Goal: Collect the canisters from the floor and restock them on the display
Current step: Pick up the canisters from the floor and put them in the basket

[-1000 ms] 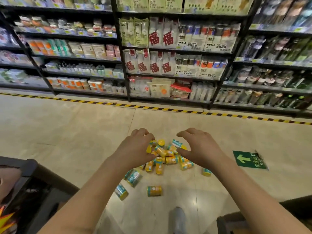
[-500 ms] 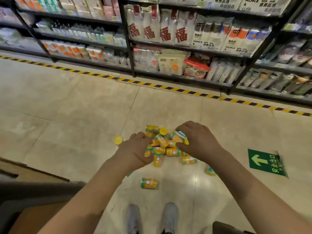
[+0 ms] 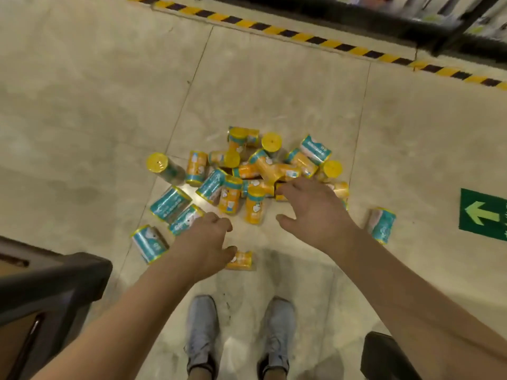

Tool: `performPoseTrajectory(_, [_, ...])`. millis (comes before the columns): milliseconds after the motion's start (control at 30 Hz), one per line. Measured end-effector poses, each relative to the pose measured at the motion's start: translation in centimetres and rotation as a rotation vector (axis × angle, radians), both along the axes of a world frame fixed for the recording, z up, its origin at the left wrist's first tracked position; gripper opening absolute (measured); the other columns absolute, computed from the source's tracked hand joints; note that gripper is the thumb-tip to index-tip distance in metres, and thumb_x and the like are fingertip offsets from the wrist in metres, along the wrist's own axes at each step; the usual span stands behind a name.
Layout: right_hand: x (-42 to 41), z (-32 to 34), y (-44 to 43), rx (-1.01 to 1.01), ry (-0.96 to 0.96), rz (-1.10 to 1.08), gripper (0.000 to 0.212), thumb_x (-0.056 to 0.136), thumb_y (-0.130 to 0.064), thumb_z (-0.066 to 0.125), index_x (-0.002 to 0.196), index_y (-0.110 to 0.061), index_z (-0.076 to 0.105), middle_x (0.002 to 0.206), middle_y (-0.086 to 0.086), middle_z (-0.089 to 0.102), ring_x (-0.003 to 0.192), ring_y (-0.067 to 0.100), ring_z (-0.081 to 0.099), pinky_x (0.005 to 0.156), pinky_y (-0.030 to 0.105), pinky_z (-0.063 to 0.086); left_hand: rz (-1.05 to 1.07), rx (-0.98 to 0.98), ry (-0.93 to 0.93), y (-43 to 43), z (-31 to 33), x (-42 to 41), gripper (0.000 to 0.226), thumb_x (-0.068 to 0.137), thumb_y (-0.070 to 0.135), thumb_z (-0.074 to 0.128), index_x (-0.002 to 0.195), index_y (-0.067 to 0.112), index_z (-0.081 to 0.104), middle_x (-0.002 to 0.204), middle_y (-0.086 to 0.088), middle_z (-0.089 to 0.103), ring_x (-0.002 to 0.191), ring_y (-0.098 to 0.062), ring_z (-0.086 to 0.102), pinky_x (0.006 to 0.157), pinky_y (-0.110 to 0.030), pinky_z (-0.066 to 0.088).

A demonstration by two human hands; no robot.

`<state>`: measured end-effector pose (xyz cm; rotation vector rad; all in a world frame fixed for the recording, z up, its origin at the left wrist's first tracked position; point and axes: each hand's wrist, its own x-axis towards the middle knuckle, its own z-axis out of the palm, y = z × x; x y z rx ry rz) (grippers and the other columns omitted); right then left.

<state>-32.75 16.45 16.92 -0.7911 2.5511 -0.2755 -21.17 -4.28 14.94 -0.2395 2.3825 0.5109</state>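
Several small canisters with yellow lids and orange or teal labels lie in a heap point(image 3: 258, 171) on the tiled floor. One teal canister point(image 3: 382, 224) lies apart at the right. A single orange canister point(image 3: 241, 260) lies nearest my feet. My left hand point(image 3: 208, 242) hovers with loosely curled fingers between that orange canister and a teal canister point(image 3: 186, 219), holding nothing. My right hand point(image 3: 315, 212) is spread over the heap's near right side, its fingertips at an orange canister, which it does not grip.
A dark display unit edge point(image 3: 55, 281) juts in at the lower left and another dark object point(image 3: 384, 357) at the lower right. Yellow-black hazard tape point(image 3: 301, 37) runs before the shelf base point(image 3: 384, 15). A green arrow sign point(image 3: 482, 215) is on the floor at the right. My shoes point(image 3: 203, 333) stand just behind the heap.
The view has tilted down and come closer to the floor. Both hands have lowered toward the heap, and the shelves have mostly left the view.
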Motion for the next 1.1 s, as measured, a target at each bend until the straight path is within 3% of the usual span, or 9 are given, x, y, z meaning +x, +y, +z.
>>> performPoseTrajectory(167, [-0.1, -10.6, -1.7, 0.068, -0.05, 0.047, 0.051, 0.087, -0.04, 0.067, 0.133, -0.02, 0.059, 0.127, 0.007, 0.057, 0.121, 0.031, 0.052, 0.098, 0.047, 0.045, -0.026, -0.019, -0.078, 0.2, -11.7, 1.1, 0.053, 0.094, 0.045, 0.061, 0.14, 0.023, 0.046, 0.136, -0.004, 0.045, 0.128, -0.026, 0.045, 0.098, -0.042, 0.048])
performPoseTrajectory(400, [-0.1, -22.3, -3.5, 0.08, -0.098, 0.06, 0.05, 0.091, -0.038, 0.067, 0.137, -0.022, 0.057, 0.134, 0.004, 0.054, 0.125, 0.029, 0.051, 0.099, 0.041, 0.043, -0.121, -0.009, -0.158, 0.8, -25.6, 3.2, 0.062, 0.084, 0.04, 0.07, 0.137, 0.021, 0.046, 0.131, -0.005, 0.046, 0.123, -0.028, 0.047, 0.095, -0.043, 0.049])
performPoseTrajectory(667, [-1.1, -30.3, -4.3, 0.132, -0.129, 0.09, 0.051, 0.093, -0.044, 0.064, 0.138, -0.025, 0.053, 0.14, 0.004, 0.049, 0.13, 0.027, 0.046, 0.104, 0.041, 0.039, -0.275, -0.037, -0.145, 2.2, -36.2, 5.1, 0.078, 0.081, 0.041, 0.072, 0.147, 0.025, 0.034, 0.141, -0.002, 0.041, 0.131, -0.026, 0.04, 0.109, -0.041, 0.033])
performPoseTrajectory(767, [-1.6, -31.3, -4.2, 0.151, -0.143, 0.069, 0.049, 0.093, -0.045, 0.064, 0.137, -0.026, 0.053, 0.139, 0.003, 0.048, 0.129, 0.026, 0.047, 0.102, 0.04, 0.039, -0.273, -0.016, -0.098, 2.3, -37.8, 5.4, 0.075, 0.079, 0.048, 0.07, 0.143, 0.026, 0.039, 0.137, 0.0, 0.045, 0.125, -0.025, 0.047, 0.104, -0.038, 0.035])
performPoseTrajectory(867, [-1.8, -31.4, -3.9, 0.145, -0.168, 0.022, 0.043, 0.092, -0.044, 0.065, 0.13, -0.025, 0.058, 0.136, 0.001, 0.05, 0.124, 0.025, 0.051, 0.098, 0.038, 0.043, -0.142, 0.036, -0.027, 1.6, -38.0, 5.7, 0.078, 0.071, 0.054, 0.073, 0.139, 0.031, 0.043, 0.13, 0.005, 0.049, 0.12, -0.022, 0.051, 0.096, -0.036, 0.04])
performPoseTrajectory(1000, [-2.1, -31.0, -3.5, 0.132, -0.218, -0.098, 0.038, 0.092, -0.045, 0.065, 0.122, -0.022, 0.058, 0.129, 0.001, 0.053, 0.118, 0.023, 0.054, 0.091, 0.037, 0.044, 0.254, 0.183, 0.053, 0.4, -35.3, 5.1, 0.072, 0.061, 0.057, 0.069, 0.125, 0.029, 0.048, 0.118, 0.004, 0.053, 0.105, -0.021, 0.058, 0.081, -0.034, 0.044])
performPoseTrajectory(1033, [-2.1, -31.1, -3.5, 0.123, -0.237, -0.155, 0.042, 0.092, -0.047, 0.066, 0.122, -0.02, 0.056, 0.127, 0.002, 0.054, 0.117, 0.023, 0.054, 0.091, 0.037, 0.043, 0.383, 0.246, 0.088, 0.0, -34.5, 4.9, 0.069, 0.061, 0.054, 0.072, 0.121, 0.03, 0.049, 0.115, 0.006, 0.054, 0.102, -0.016, 0.058, 0.08, -0.032, 0.045])
performPoseTrajectory(1100, [-2.0, -31.7, -3.7, 0.081, -0.306, -0.309, 0.053, 0.088, -0.052, 0.07, 0.125, -0.017, 0.053, 0.128, 0.003, 0.055, 0.118, 0.022, 0.054, 0.093, 0.036, 0.044, 0.598, 0.358, 0.168, -0.6, -32.9, 4.3, 0.064, 0.062, 0.045, 0.083, 0.115, 0.034, 0.048, 0.112, 0.013, 0.058, 0.099, 0.001, 0.058, 0.077, -0.016, 0.044])
